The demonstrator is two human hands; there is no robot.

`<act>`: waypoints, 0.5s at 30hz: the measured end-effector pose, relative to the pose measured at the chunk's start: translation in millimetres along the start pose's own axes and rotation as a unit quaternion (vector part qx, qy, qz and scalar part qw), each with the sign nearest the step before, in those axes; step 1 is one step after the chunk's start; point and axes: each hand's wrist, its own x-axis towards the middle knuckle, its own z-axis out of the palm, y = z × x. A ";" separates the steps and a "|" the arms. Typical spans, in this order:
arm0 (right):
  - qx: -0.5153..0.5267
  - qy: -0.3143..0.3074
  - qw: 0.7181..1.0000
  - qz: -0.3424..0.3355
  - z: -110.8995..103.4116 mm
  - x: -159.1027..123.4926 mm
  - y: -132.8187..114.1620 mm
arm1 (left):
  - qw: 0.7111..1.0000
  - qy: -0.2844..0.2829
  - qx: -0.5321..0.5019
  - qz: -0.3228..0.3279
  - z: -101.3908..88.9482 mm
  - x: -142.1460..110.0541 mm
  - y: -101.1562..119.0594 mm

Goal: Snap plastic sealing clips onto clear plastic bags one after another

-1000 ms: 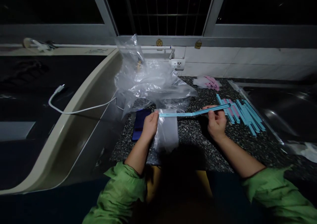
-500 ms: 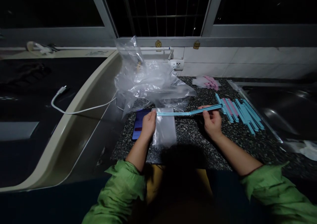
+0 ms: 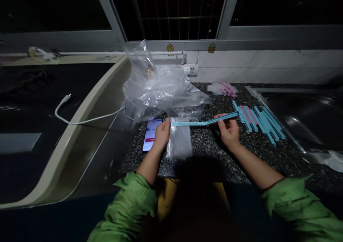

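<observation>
A long, thin light-blue strip (image 3: 187, 124) stretches between my two hands, bent near its middle so the right part slants upward. My left hand (image 3: 162, 133) pinches its left end. Closed on the right part is my right hand (image 3: 229, 129), thumb in front and fingers behind. Below the strip lies a clear flat plastic bag (image 3: 179, 142) on the counter. A phone (image 3: 150, 138) with a lit timer screen is beside my left hand, partly covered by it. Several blue strips (image 3: 265, 124) and a few pink strips (image 3: 249, 114) lie right of my right hand.
Crumpled clear plastic (image 3: 166, 88) is heaped behind my hands. Pink pieces in a small bag (image 3: 223, 89) lie at the back. A sink (image 3: 302, 117) is at the right, a washing machine (image 3: 107, 88) at the left with a white cable (image 3: 88, 120) across it. A wall socket (image 3: 190, 70) is behind.
The phone screen has become brighter and now shows its timer. Both hands keep hold of the blue strip almost in place; the view has shifted very slightly.
</observation>
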 end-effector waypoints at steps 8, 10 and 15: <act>0.005 -0.014 1.000 -0.010 0.5 -0.9 3.4 | 1.000 -0.007 0.001 -0.003 2.5 -0.7 -0.5; 0.002 -0.022 1.000 -0.018 0.3 -0.9 1.8 | 1.000 -0.008 0.009 0.009 2.0 0.0 -2.1; -0.008 -0.026 0.999 -0.036 -0.2 -1.2 -0.2 | 1.000 -0.018 0.003 0.002 1.7 0.1 -3.4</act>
